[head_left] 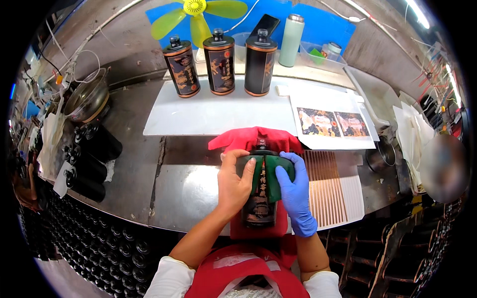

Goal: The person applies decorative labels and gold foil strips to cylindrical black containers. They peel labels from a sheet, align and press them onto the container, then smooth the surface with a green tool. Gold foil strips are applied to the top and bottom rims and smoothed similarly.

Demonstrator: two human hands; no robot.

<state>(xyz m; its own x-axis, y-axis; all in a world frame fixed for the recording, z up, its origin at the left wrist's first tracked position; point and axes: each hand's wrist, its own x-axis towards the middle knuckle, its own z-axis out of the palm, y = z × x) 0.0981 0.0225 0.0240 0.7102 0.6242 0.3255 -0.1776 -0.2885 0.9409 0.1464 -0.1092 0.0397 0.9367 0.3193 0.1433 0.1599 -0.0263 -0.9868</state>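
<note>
A black decorated bottle (259, 212) lies on a red cloth (237, 136) in front of me, its neck pointing away. Bare, my left hand (232, 184) closes on the bottle's left shoulder, thumb on top. My right hand (296, 191), in a blue glove, grips the right side of it with the thumb bent inward. Thin, translucent green pieces (272, 180) lie against the bottle's face under both hands; whether they are one sheet or two I cannot tell. A strip of the printed face shows between them. The undersides of my fingers are hidden.
Three finished-looking black bottles (219, 64) stand on a white board (223, 114) behind. Printed sheets (333, 123) and a striped copper-and-white sheet (330, 188) lie to the right. Several black bottles (84, 184) lie at left, near a metal bowl (87, 99). A yellow-green fan (195, 7) stands at the back.
</note>
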